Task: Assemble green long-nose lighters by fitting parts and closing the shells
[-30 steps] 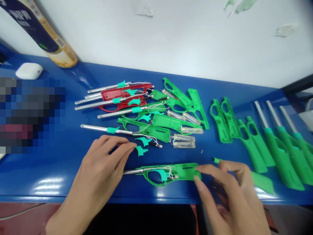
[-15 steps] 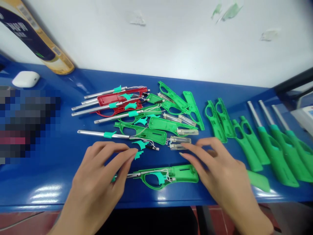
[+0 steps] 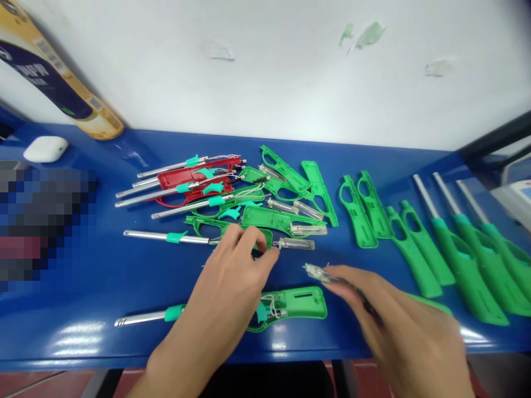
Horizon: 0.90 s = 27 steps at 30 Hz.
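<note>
My right hand pinches a clear plastic lighter fuel tank, its valve end pointing left. My left hand is closed, fingertips down by the loose parts; what it holds, if anything, is hidden. Under its wrist lies an open green lighter handle half with white wires, a teal trigger and a metal tube reaching left. Just beyond my left fingertips rests another clear fuel tank. A loose metal tube with a teal collar lies left of that hand.
Farther back are piled red handle halves, green halves and several metal tubes. Green shells and assembled lighters lie right. A yellow bottle and white case stand back left, against a white wall.
My right hand has picked up a clear fuel tank and drawn it toward me. My left hand has moved right, from the small teal parts to beside the remaining tank.
</note>
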Available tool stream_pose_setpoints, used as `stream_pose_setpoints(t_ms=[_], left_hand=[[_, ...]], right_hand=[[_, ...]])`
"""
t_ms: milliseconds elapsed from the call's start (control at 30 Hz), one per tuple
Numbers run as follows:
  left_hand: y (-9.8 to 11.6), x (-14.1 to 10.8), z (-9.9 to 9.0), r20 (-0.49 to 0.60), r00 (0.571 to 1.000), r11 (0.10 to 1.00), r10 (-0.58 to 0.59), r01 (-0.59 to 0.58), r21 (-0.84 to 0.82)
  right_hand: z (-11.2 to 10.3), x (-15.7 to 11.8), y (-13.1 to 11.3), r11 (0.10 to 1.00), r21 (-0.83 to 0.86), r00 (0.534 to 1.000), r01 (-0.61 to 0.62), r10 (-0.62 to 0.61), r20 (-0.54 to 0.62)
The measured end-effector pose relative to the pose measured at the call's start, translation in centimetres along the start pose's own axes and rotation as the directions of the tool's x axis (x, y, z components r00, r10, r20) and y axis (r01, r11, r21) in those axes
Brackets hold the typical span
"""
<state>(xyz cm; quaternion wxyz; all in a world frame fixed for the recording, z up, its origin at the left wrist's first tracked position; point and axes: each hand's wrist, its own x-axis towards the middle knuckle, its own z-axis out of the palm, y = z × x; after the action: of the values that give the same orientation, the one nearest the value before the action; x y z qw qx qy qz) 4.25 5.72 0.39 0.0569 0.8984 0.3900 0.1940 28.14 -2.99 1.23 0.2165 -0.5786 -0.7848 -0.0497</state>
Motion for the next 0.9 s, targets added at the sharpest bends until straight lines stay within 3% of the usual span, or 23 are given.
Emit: stream_pose_setpoints(t_ms=[333, 533, 900], left_hand=[[-0.2, 1.0, 0.6, 0.014, 0.999, 0.992, 0.048, -0.05, 0.115], [-0.1, 1.0, 0.8, 0.023, 0.998, 0.99, 0.064, -0.067, 0.127], [-0.2, -0.2, -0.3, 0.01, 0.998, 0.998, 0.058, -0.058, -0.023]], right_hand=[[-0.4, -2.5, 0.1, 0.994, 0.007, 0.991, -0.113, 0.113, -0.068], [0.2, -2.7, -0.3, 0.995, -0.002, 0.992, -0.097, 0.096, -0.078], [0.4, -1.4, -0.7, 0.997, 0.027, 0.991, -0.078, 0.08, -0.103]])
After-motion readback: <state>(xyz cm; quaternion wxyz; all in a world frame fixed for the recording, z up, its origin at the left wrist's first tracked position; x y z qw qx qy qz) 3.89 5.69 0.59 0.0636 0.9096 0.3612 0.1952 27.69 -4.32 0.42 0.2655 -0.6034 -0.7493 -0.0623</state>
